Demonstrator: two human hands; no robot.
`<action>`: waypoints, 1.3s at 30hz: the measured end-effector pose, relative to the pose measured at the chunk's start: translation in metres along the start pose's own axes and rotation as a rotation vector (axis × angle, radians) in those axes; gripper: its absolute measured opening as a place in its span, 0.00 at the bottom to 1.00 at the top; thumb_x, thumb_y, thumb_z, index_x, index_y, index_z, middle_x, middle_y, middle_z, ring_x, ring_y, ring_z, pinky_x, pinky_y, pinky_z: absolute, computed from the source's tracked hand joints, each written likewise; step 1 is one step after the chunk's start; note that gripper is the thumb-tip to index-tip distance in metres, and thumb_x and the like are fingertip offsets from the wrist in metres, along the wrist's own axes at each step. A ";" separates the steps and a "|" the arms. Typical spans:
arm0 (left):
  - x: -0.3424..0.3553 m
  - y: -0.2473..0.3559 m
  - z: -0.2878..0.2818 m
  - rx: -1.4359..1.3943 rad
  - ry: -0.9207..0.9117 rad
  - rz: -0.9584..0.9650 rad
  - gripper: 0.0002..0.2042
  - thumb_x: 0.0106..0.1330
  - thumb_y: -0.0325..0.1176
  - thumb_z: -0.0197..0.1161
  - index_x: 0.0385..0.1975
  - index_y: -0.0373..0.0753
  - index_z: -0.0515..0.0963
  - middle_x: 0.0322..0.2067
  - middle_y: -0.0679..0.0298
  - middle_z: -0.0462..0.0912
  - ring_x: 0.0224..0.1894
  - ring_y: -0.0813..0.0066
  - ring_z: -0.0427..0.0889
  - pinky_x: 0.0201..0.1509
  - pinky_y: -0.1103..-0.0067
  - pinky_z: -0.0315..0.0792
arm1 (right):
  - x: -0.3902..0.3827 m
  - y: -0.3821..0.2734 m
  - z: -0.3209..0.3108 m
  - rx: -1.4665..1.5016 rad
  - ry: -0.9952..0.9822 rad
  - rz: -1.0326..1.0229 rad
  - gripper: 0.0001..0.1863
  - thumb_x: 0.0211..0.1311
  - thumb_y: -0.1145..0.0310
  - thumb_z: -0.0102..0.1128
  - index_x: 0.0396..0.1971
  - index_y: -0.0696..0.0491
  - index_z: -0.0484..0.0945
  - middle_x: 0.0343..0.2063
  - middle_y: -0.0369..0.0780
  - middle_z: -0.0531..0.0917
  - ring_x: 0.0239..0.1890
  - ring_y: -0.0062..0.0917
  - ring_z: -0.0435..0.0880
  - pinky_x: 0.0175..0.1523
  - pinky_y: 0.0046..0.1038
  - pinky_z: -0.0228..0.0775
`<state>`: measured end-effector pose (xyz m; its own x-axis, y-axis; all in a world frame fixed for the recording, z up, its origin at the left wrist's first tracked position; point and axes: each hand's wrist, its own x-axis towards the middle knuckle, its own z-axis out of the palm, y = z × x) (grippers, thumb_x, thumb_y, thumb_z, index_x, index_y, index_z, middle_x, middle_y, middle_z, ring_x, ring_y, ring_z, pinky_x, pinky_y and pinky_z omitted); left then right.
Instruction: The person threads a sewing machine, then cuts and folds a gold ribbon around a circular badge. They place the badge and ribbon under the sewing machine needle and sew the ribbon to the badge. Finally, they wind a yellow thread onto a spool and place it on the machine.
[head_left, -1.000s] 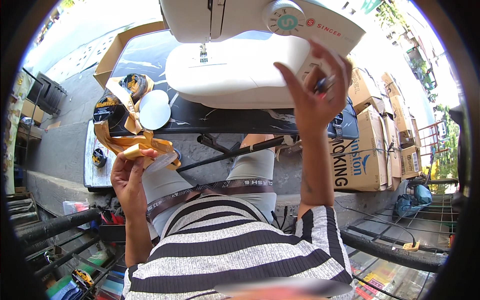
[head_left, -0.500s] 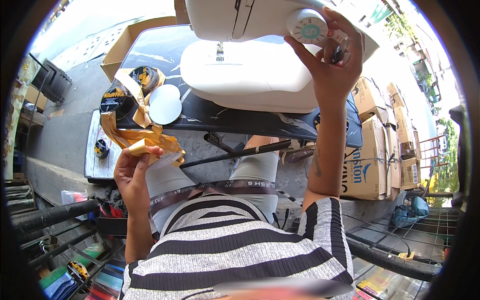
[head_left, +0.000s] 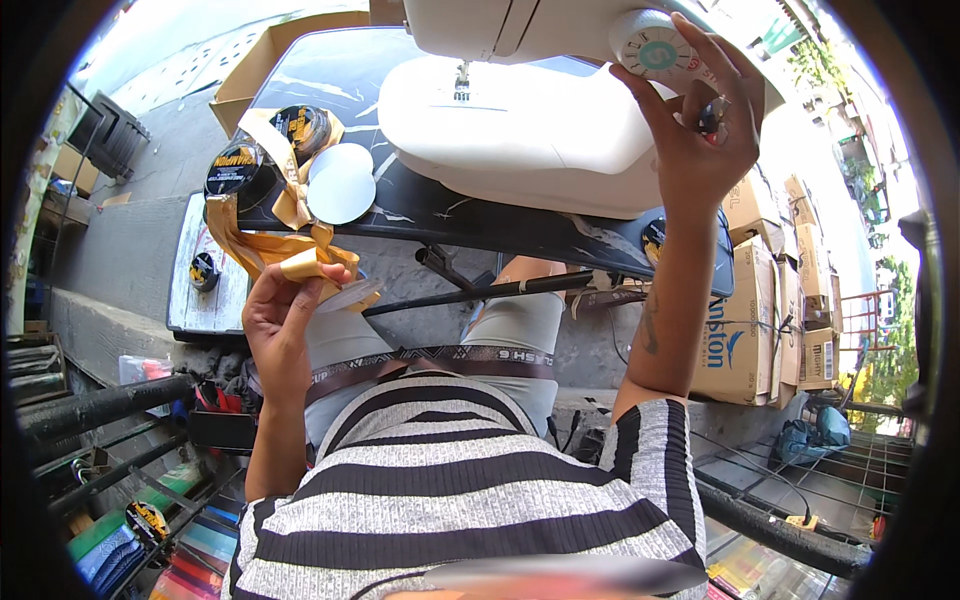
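Right hand [head_left: 695,140] raised to the handwheel [head_left: 648,48] at the sewing machine's [head_left: 520,120] right end, fingers spread against it, small dark object pinched (unclear what). Left hand [head_left: 285,305] lower left, closed on tan ribbon [head_left: 262,245] trailing up onto the worktop [head_left: 440,215].

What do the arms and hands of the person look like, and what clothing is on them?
Both forearms are bare and no gloves are worn. The left hand shows no ring or watch that I can see. The right hand has none either, but the right forearm carries a small dark marking, perhaps a tattoo. Short sleeves of a ribbed top with black and white stripes end above the elbows.
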<state>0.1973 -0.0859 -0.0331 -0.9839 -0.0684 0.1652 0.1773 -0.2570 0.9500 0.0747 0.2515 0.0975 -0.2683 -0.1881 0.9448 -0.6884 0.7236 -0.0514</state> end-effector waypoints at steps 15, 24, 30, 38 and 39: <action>-0.002 -0.001 0.001 -0.038 -0.034 -0.021 0.06 0.69 0.23 0.57 0.43 0.31 0.75 0.38 0.55 0.85 0.42 0.70 0.84 0.53 0.74 0.75 | 0.017 -0.009 -0.009 -0.133 -0.076 -0.122 0.32 0.40 0.72 0.81 0.52 0.46 0.80 0.47 0.39 0.80 0.38 0.16 0.82 0.29 0.12 0.78; -0.001 -0.004 0.000 -0.017 -0.048 -0.009 0.07 0.68 0.22 0.57 0.44 0.30 0.75 0.38 0.55 0.85 0.42 0.70 0.84 0.54 0.74 0.75 | -0.001 -0.005 0.010 0.064 0.100 0.089 0.25 0.39 0.72 0.82 0.41 0.55 0.81 0.40 0.36 0.83 0.32 0.12 0.80 0.24 0.09 0.69; -0.001 -0.004 0.002 -0.015 -0.044 -0.024 0.07 0.69 0.22 0.57 0.44 0.29 0.75 0.38 0.54 0.85 0.42 0.70 0.85 0.53 0.74 0.76 | 0.009 -0.005 -0.004 -0.092 -0.016 -0.078 0.28 0.42 0.71 0.80 0.48 0.50 0.81 0.44 0.37 0.81 0.42 0.16 0.81 0.33 0.14 0.78; -0.001 -0.004 0.007 -0.028 -0.062 -0.022 0.08 0.68 0.21 0.57 0.44 0.29 0.75 0.39 0.54 0.85 0.42 0.69 0.85 0.54 0.73 0.76 | 0.015 -0.011 -0.015 0.019 -0.188 0.011 0.33 0.40 0.78 0.77 0.53 0.53 0.78 0.49 0.40 0.77 0.48 0.25 0.80 0.41 0.20 0.77; -0.001 -0.004 0.007 -0.021 -0.057 -0.020 0.08 0.68 0.21 0.57 0.44 0.29 0.75 0.38 0.54 0.85 0.42 0.69 0.85 0.54 0.73 0.76 | 0.012 -0.012 -0.016 0.074 -0.196 0.059 0.33 0.40 0.79 0.77 0.53 0.54 0.78 0.49 0.40 0.77 0.48 0.25 0.80 0.41 0.20 0.77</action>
<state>0.1971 -0.0776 -0.0349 -0.9869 -0.0082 0.1613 0.1572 -0.2782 0.9476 0.0904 0.2506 0.1148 -0.4308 -0.2779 0.8586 -0.7129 0.6881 -0.1350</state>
